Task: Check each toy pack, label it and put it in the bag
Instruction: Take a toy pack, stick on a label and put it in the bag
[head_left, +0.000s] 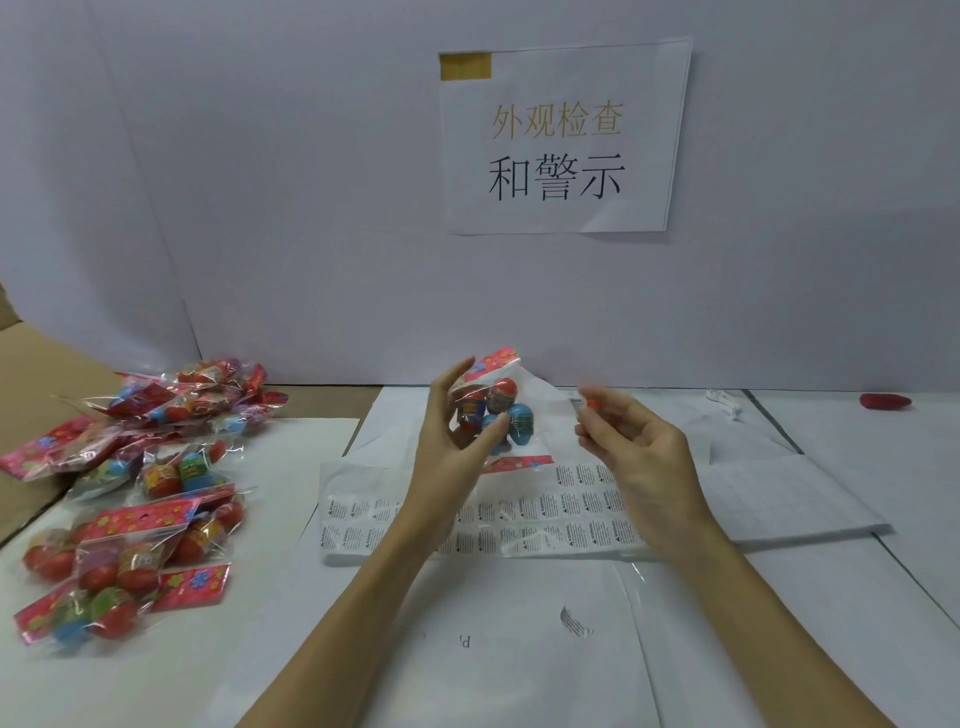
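left hand (457, 441) grips toy pack (491, 410) — eggs inside

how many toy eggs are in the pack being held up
4 show in the clear plastic toy pack with the pink card header, gripped by the left hand: one red egg on top, three blue eggs below. Fingers may hide more.

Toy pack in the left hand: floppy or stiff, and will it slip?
Likely floppy: the toy pack is thin clear film around loose egg-shaped toys. Probably slick, since the film shines; the left hand curls round the eggs. The eggs would likely shift or roll inside if tilted.
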